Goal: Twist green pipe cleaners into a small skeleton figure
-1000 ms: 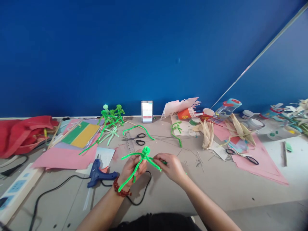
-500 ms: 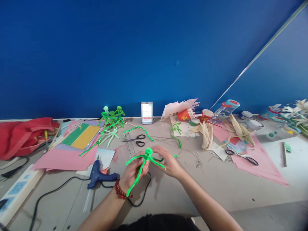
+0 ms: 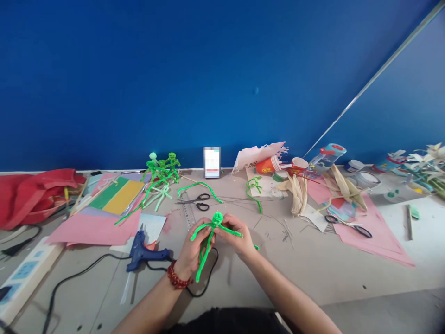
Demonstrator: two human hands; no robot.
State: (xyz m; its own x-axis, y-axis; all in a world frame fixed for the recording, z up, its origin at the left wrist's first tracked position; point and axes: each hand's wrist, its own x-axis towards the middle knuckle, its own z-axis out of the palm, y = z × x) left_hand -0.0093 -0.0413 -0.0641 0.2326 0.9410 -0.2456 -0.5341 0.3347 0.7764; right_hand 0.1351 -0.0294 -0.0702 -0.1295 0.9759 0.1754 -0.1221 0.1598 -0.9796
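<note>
I hold a bright green pipe-cleaner figure [image 3: 210,234] with a coiled head and thin limbs above the grey table [image 3: 313,273]. My left hand [image 3: 193,254], with a red bead bracelet at the wrist, is closed around the figure's lower body, one leg trailing down past the wrist. My right hand [image 3: 235,234] pinches the figure just below the head, with a green strand poking out past its knuckles. Black scissors [image 3: 198,202] and a loose green pipe cleaner [image 3: 199,186] lie just beyond my hands.
A blue glue gun [image 3: 143,252] with a black cord lies left of my hands. Pink and coloured paper sheets [image 3: 104,213] and finished green figures [image 3: 160,172] sit at the left. Cups, corn husks [image 3: 299,193], more scissors [image 3: 348,224] and pink paper crowd the right. A red bag [image 3: 31,193] lies far left.
My right hand has moved left from the figure's arm tip to just under its head. The figure has shifted slightly right and turned more upright in my left hand.
</note>
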